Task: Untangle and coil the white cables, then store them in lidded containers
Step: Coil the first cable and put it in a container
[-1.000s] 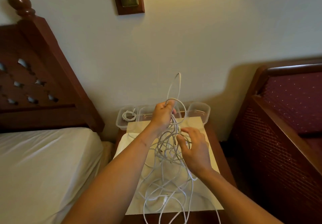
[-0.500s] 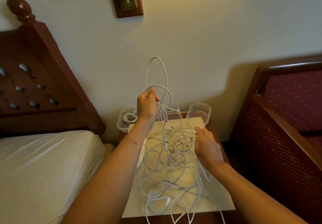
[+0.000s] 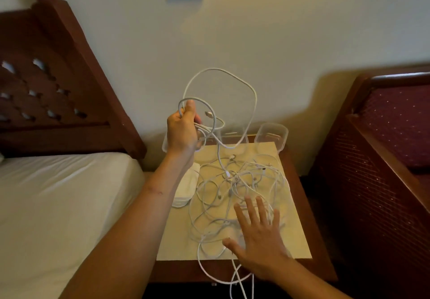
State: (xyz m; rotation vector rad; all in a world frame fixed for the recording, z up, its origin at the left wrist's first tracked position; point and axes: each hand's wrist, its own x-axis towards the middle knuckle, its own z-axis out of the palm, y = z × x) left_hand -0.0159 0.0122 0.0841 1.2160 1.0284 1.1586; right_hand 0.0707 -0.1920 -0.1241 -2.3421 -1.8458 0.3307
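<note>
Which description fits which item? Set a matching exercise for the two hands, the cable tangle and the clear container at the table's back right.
Things:
1. left hand
2. right hand
3. cable tangle
4. clear container

Descriptions:
a. spread across the beige mat
b. raised, gripping a lifted cable loop
c. standing behind the mat's far right corner
d. fingers straight and spread, low over the cables

Pairs: 1-b; 2-d; 3-a; 4-c

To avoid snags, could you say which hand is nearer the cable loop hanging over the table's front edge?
Right. The right hand is spread beside the cable loop; the left hand grips raised cable farther back.
</note>
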